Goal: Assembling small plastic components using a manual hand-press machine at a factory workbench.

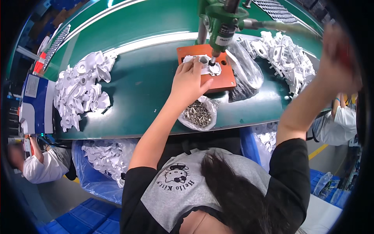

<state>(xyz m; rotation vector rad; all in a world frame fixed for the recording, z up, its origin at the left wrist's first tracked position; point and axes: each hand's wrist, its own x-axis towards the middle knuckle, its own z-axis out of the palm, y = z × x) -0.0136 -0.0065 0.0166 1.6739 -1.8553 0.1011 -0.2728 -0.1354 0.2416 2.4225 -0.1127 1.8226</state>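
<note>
A green hand-operated arbor press (221, 24) stands over an orange fixture plate (224, 80). On the plate lies a white plastic part (214, 70), with the dark tip of the press ram (212, 62) down at it. My left hand (189, 80) steadies this part from the left, fingers over its upper edge and thumb apart at its near side. Far to the right, my right hand (341, 58) is raised at the end of the press lever (278, 26). That hand is smeared by motion, but its fingers appear wrapped around the lever's end, where something red shows.
White plastic parts are heaped at left (80, 87) and right (286, 58) on the green bench (144, 82). A bag of metal pins (198, 114) sits before the plate, a clear plastic bag (246, 74) beside it. Lined bins (103, 158) flank my lap. Other people work on both sides.
</note>
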